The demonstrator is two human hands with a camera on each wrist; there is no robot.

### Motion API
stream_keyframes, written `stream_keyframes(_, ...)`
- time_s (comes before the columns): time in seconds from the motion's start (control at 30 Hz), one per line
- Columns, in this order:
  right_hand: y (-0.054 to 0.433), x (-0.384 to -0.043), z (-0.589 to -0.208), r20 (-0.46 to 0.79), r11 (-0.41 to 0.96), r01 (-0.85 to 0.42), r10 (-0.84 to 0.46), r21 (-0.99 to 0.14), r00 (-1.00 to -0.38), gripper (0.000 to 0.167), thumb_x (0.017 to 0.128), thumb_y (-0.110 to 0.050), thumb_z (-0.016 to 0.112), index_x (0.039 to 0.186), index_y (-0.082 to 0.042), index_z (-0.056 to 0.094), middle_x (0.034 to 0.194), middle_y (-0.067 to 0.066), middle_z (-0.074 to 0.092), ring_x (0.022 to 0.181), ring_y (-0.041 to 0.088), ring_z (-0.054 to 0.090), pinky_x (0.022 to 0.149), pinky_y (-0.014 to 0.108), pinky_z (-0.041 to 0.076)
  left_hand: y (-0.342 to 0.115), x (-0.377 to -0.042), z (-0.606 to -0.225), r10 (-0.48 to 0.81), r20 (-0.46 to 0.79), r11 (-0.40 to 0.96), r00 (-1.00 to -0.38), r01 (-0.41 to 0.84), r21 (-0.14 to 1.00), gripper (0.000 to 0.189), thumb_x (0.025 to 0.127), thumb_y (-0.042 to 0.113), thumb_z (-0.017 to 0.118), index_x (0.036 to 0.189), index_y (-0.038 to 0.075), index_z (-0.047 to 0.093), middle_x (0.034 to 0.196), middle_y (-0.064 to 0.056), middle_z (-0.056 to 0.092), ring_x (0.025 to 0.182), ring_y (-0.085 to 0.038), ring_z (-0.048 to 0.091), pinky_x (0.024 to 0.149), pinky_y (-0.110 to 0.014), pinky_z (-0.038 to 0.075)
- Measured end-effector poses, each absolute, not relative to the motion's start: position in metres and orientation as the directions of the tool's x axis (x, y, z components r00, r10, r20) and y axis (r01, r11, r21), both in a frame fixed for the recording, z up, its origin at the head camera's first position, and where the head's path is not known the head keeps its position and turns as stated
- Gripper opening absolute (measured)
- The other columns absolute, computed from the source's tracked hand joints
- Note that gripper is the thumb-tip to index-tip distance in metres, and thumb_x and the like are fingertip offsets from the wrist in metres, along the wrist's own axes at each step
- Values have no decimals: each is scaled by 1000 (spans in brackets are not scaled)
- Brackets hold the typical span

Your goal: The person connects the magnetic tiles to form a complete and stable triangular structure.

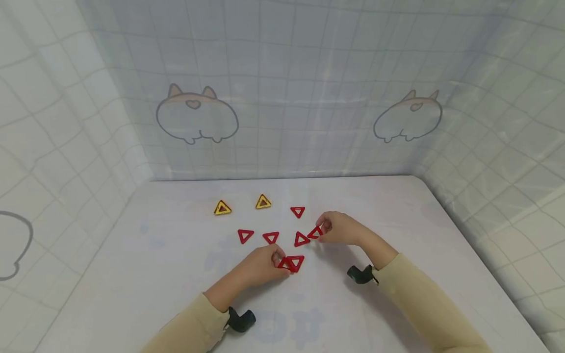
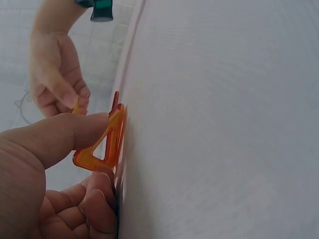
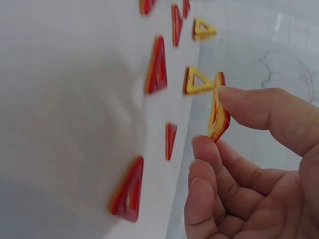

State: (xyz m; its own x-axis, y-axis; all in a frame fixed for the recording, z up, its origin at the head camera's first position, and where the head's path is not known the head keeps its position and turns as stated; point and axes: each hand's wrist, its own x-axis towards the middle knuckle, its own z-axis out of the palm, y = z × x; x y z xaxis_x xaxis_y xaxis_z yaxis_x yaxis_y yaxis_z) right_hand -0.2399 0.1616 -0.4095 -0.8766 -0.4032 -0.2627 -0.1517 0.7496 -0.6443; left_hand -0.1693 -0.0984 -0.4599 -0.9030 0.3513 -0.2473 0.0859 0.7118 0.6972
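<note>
My left hand (image 1: 262, 266) pinches a red triangle tile (image 2: 92, 160) between thumb and fingers, low over the table. Beside it, touching or overlapping in the head view, lies another red triangle tile (image 1: 295, 257). Farther right, my right hand (image 1: 342, 229) holds a tilted triangle tile (image 3: 218, 114) by thumb and fingertip; its yellow side and red edge show in the right wrist view. A flat red tile (image 1: 297, 239) lies just left of that held piece. The right-hand tile looks raised off the table.
Red triangle tiles (image 1: 245, 231), (image 1: 271, 234) lie left of centre, and one red tile (image 1: 297, 208) farther back. Two yellow triangle tiles, a left one (image 1: 222, 212) and a right one (image 1: 263, 206), lie at the back left. A gridded curtain (image 1: 287, 122) surrounds the white table (image 1: 176, 255).
</note>
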Motion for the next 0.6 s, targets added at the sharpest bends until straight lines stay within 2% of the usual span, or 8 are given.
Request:
stream_keyframes(0.33, 152, -209, -415, -291, 760, -187, -446, -622, -847, 32, 79, -12, 84, 104, -12, 64, 81, -1, 60, 74, 16, 57, 67, 31, 50, -99, -172, -463, 365, -249, 708, -897, 94, 700, 41, 78, 35, 86, 106, 15, 63, 77, 1, 58, 70, -16, 55, 62, -30, 49)
stream_keyframes(0.6, 147, -193, -427, -318, 774, -207, -467, -599, -825, 34, 78, -19, 86, 103, -17, 64, 80, -3, 59, 72, 15, 58, 64, 29, 52, -99, -171, -461, 356, -252, 705, -900, 82, 705, 40, 79, 34, 86, 106, 16, 63, 76, 1, 58, 69, -16, 55, 61, -30, 49)
